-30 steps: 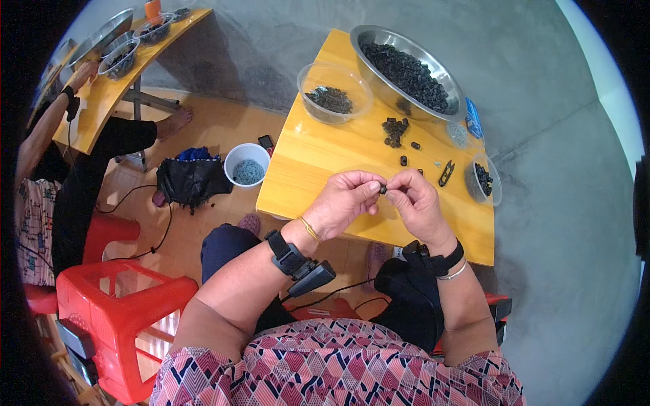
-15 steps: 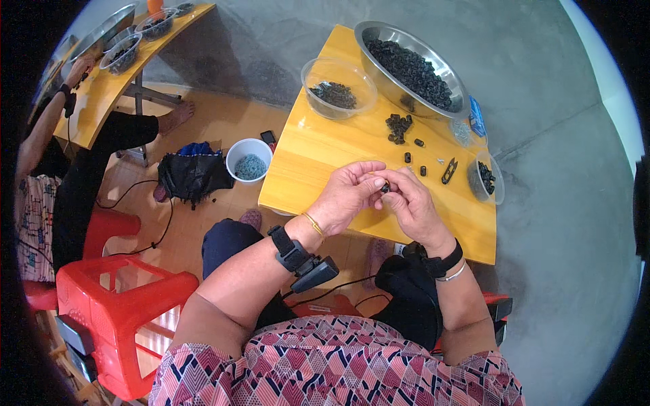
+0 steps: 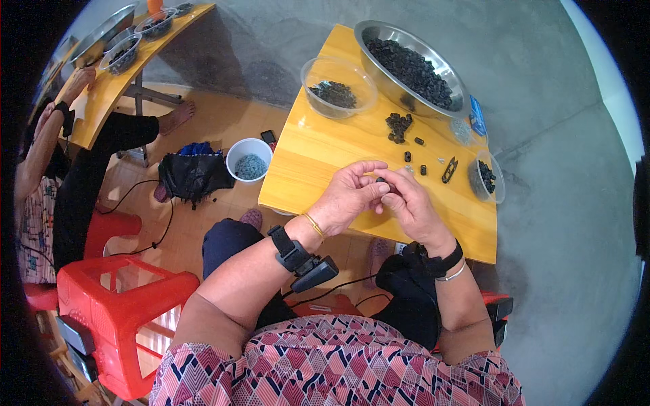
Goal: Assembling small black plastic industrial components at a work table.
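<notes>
Over the near part of the yellow table (image 3: 298,177), my left hand (image 3: 349,193) and my right hand (image 3: 412,206) meet, fingers closed. Between their fingertips is a small black part (image 3: 380,181), mostly covered by the fingers. Just beyond the hands lie a few loose short black cylinders (image 3: 424,170), and farther off a small heap of black parts (image 3: 398,128). Black thread snips (image 3: 449,170) lie to the right of them, beside a small clear tub (image 3: 482,191) of black parts.
A steel basin (image 3: 369,37) heaped with black parts and a clear bowl (image 3: 311,68) stand at the table's back. On the floor to the left are a white bucket (image 3: 249,150), a black bag (image 3: 193,177) and a red stool (image 3: 122,304). A co-worker's hand (image 3: 82,80) rests at another table.
The small black part has turned slightly between my fingertips and sits a little higher and farther left. At the other table the co-worker's hands have shifted. My forearms stay where they were.
</notes>
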The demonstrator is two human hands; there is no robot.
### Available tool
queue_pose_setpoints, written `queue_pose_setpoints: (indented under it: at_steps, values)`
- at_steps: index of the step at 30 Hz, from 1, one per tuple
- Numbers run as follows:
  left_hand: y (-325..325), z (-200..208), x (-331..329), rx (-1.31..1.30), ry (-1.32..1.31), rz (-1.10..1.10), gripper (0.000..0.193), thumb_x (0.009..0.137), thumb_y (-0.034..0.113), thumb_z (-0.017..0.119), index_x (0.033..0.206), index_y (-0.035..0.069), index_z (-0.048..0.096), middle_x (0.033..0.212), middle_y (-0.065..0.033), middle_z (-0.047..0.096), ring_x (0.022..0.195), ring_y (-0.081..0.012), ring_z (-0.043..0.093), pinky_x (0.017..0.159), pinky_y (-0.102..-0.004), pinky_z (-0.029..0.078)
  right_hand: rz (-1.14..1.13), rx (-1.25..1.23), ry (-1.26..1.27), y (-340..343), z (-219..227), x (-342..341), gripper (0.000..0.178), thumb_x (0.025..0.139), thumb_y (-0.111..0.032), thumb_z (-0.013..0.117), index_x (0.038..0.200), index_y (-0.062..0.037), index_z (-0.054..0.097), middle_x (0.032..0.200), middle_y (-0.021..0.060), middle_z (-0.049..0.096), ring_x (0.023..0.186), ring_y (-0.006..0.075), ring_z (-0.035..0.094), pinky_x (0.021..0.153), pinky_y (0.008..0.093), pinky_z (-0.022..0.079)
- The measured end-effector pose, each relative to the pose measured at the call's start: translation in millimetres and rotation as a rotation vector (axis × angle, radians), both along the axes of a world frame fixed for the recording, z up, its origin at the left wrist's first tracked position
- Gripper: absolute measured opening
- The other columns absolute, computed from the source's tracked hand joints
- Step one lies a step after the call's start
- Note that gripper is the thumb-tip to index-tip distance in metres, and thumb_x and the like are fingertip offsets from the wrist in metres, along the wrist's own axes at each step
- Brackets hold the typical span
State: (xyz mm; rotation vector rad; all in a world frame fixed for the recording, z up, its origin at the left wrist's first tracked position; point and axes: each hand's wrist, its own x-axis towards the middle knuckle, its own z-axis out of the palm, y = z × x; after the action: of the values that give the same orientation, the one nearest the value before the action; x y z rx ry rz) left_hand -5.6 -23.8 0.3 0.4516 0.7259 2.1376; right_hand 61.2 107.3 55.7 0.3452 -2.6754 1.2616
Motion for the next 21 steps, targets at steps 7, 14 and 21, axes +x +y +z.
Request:
queue_pose_setpoints:
  at_steps: [7, 14, 21]
  values:
    - [-4, -2, -6, 0.068, -0.062, -0.171, 0.015, 0.085, 0.015, 0.048, 0.093, 0.002, 0.052, 0.076, -0.0043, 0.055, 0.065, -0.0117, 0.052, 0.055, -0.0252, 0.046, 0.023, 0.158, 0.067, 3, 11, 1, 0.029, 0.078, -0.009, 0.051, 0.105, 0.0004, 0.048, 0.079, 0.0094, 0.046, 0.070, 0.0197, 0.045, 0.064, 0.0278, 0.038]
    - [-10, 0, -9, -0.003, -0.059, -0.256, 0.014, 0.085, 0.019, 0.050, 0.082, 0.007, 0.056, 0.065, 0.0014, 0.053, 0.057, -0.0075, 0.048, 0.050, -0.0215, 0.041, 0.035, 0.233, 0.140, -7, 12, 3, 0.027, 0.076, -0.009, 0.052, 0.101, 0.0002, 0.046, 0.079, 0.0113, 0.044, 0.067, 0.0222, 0.044, 0.060, 0.0289, 0.038]
    - [-11, 4, -2, -0.043, -0.087, -0.232, 0.011, 0.084, 0.017, 0.052, 0.081, 0.008, 0.058, 0.069, 0.0027, 0.054, 0.058, -0.0055, 0.048, 0.050, -0.0199, 0.040, -0.009, 0.241, 0.151, -15, 9, 7, 0.026, 0.075, -0.005, 0.052, 0.099, -0.0005, 0.043, 0.081, 0.0144, 0.044, 0.072, 0.0298, 0.046, 0.064, 0.0335, 0.040]
